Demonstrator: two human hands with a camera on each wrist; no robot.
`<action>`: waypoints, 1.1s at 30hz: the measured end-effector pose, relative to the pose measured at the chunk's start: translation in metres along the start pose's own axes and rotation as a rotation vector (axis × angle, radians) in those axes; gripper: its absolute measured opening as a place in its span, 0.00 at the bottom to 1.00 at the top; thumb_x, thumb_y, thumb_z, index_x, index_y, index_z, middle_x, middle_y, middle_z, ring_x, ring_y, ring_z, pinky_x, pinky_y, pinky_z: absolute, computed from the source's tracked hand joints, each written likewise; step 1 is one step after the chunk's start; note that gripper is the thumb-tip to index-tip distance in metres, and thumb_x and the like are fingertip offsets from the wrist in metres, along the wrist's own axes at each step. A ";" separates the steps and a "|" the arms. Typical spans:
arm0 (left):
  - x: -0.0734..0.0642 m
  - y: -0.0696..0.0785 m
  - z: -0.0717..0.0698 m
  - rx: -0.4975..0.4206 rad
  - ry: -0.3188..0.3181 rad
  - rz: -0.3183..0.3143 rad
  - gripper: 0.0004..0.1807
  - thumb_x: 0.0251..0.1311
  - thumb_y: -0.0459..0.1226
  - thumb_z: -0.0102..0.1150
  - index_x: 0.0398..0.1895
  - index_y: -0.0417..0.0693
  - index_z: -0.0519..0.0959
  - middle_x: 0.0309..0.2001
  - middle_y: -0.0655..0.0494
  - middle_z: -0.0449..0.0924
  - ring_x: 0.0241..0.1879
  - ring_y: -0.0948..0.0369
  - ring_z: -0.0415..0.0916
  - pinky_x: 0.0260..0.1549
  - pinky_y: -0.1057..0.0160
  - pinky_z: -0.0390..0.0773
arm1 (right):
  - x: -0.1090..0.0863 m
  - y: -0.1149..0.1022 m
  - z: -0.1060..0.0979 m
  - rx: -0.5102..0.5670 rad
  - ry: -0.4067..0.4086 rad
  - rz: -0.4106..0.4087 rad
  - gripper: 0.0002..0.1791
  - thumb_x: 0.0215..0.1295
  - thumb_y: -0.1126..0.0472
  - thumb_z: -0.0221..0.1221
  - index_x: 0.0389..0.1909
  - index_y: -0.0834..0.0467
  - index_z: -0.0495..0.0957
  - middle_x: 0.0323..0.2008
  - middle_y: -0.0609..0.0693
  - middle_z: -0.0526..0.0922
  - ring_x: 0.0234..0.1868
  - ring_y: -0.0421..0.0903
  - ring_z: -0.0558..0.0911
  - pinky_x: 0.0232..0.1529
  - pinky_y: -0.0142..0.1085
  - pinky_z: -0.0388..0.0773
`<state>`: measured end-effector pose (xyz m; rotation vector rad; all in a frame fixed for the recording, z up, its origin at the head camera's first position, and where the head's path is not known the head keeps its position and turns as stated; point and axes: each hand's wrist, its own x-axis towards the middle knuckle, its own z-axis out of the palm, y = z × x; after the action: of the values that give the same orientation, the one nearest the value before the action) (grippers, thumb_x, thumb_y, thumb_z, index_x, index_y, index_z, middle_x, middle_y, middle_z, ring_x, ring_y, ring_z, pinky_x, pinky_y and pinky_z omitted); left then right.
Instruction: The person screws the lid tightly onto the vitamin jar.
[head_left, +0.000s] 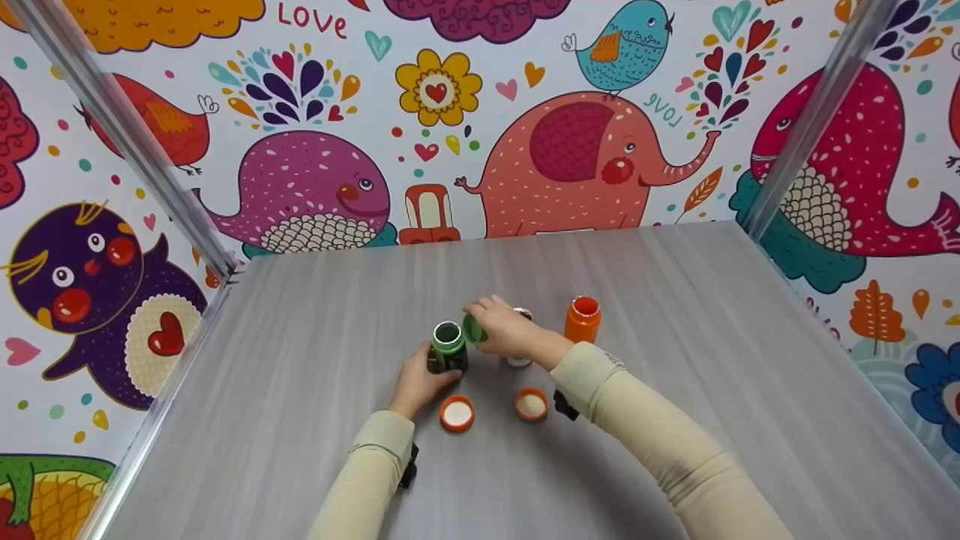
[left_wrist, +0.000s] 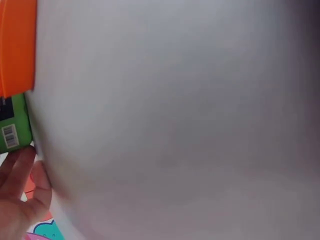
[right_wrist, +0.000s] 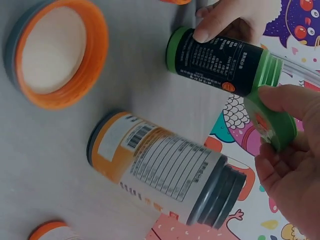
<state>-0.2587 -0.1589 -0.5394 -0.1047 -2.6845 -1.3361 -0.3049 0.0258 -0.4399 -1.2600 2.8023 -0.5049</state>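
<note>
My left hand [head_left: 420, 384] grips a green bottle [head_left: 448, 360] with a dark label, upright on the table with its mouth uncovered. Its thumb lies across the label in the right wrist view. Between the right hand's [head_left: 510, 330] thumb and fingers is a green cap [right_wrist: 272, 122], tilted on its side right by that bottle's mouth. Partly behind the right hand stands a white-and-orange bottle [right_wrist: 160, 167] with a grey neck and no lid. In the left wrist view, only the barcode corner of the green bottle [left_wrist: 15, 122] shows above the fingers.
An uncapped orange bottle [head_left: 582, 321] stands right of the right hand. Nearer the body, two orange-rimmed caps lie inner side up: a left cap [head_left: 457, 414] and a right cap [head_left: 531, 405]. A patterned wall [head_left: 442, 165] borders the grey table [head_left: 300, 337] at the back.
</note>
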 end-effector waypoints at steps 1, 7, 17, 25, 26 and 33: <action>0.000 0.000 0.000 0.002 -0.001 -0.006 0.30 0.41 0.38 0.71 0.49 0.36 0.71 0.44 0.40 0.78 0.46 0.47 0.75 0.48 0.50 0.72 | 0.000 -0.001 0.000 0.015 0.003 -0.001 0.31 0.51 0.67 0.63 0.57 0.69 0.66 0.51 0.62 0.73 0.50 0.55 0.71 0.51 0.44 0.70; 0.000 0.001 0.000 0.004 -0.004 -0.012 0.31 0.41 0.38 0.71 0.50 0.35 0.71 0.45 0.39 0.78 0.47 0.47 0.74 0.49 0.50 0.71 | 0.002 -0.004 -0.001 0.177 -0.014 0.058 0.31 0.54 0.64 0.62 0.59 0.68 0.64 0.52 0.61 0.72 0.51 0.53 0.71 0.52 0.44 0.70; 0.001 0.003 0.001 -0.032 -0.030 -0.025 0.34 0.41 0.36 0.71 0.54 0.34 0.69 0.49 0.38 0.76 0.50 0.47 0.73 0.51 0.50 0.69 | 0.004 -0.005 0.005 0.434 0.060 0.127 0.29 0.54 0.65 0.63 0.56 0.66 0.65 0.52 0.60 0.71 0.52 0.54 0.74 0.51 0.43 0.73; 0.000 0.001 0.001 0.018 -0.002 0.040 0.30 0.41 0.36 0.71 0.51 0.36 0.72 0.46 0.40 0.78 0.47 0.47 0.75 0.49 0.50 0.71 | 0.007 -0.011 0.014 0.367 0.122 0.049 0.25 0.54 0.65 0.63 0.55 0.63 0.70 0.51 0.59 0.72 0.50 0.53 0.73 0.49 0.44 0.73; -0.001 0.001 0.001 0.027 -0.002 0.040 0.30 0.41 0.37 0.71 0.50 0.36 0.73 0.45 0.40 0.78 0.47 0.47 0.75 0.48 0.50 0.72 | 0.008 -0.012 0.015 0.349 0.117 0.038 0.26 0.54 0.65 0.63 0.56 0.62 0.71 0.52 0.59 0.71 0.51 0.53 0.72 0.49 0.44 0.73; 0.000 0.001 -0.002 0.054 -0.015 0.004 0.29 0.42 0.40 0.71 0.48 0.38 0.73 0.45 0.41 0.79 0.47 0.47 0.75 0.48 0.50 0.72 | 0.016 -0.016 0.020 0.265 0.119 -0.009 0.27 0.53 0.66 0.60 0.56 0.68 0.70 0.53 0.63 0.73 0.54 0.57 0.69 0.53 0.46 0.69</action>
<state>-0.2585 -0.1598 -0.5374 -0.1144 -2.7289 -1.2654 -0.3007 -0.0015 -0.4523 -1.2245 2.7046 -0.9453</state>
